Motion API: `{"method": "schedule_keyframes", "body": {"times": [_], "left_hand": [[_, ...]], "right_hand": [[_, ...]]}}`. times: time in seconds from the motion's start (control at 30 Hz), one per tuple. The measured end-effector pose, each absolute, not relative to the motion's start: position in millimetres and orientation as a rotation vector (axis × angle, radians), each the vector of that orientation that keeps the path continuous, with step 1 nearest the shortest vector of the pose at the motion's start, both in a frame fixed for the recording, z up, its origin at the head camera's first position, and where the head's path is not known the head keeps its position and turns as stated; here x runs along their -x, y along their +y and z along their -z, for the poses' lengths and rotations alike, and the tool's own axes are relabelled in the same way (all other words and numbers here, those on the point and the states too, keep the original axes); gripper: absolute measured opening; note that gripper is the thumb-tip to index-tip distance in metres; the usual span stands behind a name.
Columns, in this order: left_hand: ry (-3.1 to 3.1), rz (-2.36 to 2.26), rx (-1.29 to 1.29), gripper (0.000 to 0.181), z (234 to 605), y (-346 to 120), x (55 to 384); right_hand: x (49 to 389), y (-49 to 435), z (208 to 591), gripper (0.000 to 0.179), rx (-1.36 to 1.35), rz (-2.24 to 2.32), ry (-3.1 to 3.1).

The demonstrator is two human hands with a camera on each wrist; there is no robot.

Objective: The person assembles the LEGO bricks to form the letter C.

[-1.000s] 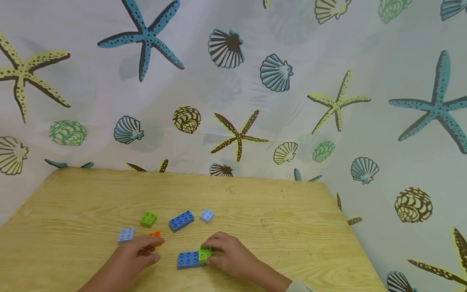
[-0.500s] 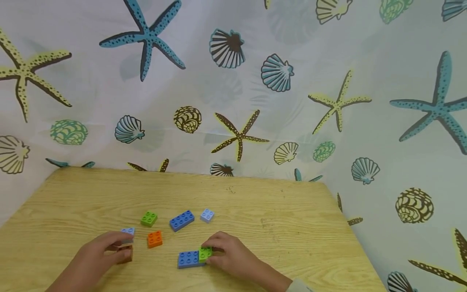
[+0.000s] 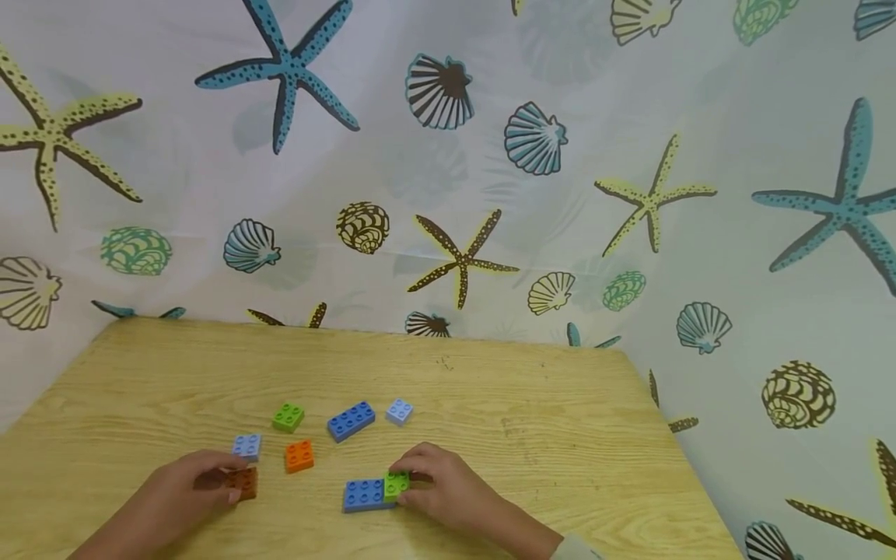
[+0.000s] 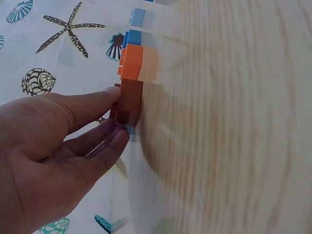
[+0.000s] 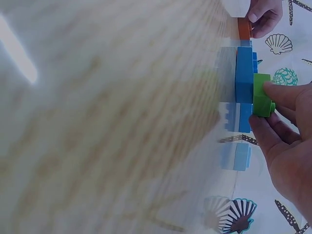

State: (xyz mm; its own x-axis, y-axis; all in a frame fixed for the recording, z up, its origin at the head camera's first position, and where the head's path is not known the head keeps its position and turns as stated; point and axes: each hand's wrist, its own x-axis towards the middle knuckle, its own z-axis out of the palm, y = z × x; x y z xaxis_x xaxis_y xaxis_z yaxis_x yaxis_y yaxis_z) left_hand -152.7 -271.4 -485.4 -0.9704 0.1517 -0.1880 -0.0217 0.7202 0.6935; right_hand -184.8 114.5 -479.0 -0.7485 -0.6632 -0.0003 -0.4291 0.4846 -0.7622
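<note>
- Head view: left hand pinches a studded brown plastic brick on the wood-grained worktop.
- Right hand pinches a square lime-green brick atop an oblong blue brick, at its right end.

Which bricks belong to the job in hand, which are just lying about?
Likely in the job:
held green brick, pinched by the right grip
base blue brick beneath it
brown brick, pinched by the left grip

Probably just lying about, unheld:
orange brick
loose green brick
loose blue brick
left light blue brick
right light blue brick
</note>
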Motion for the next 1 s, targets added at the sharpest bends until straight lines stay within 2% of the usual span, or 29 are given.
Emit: {"method": "schedule_keyframes", "body": {"times": [0.5, 1.0], "left_hand": [[2.634, -1.052, -0.061, 0.049, 492.6, -273.0, 156.0], [2.59, -1.157, -0.091, 0.049, 478.0, -243.6, 145.8]], "right_hand": [[185.4, 113.3, 478.4, 0.032, 0.99, 1.071, 2.481], [187.2, 112.3, 479.5, 0.033, 0.995, 1.063, 2.481]]}}
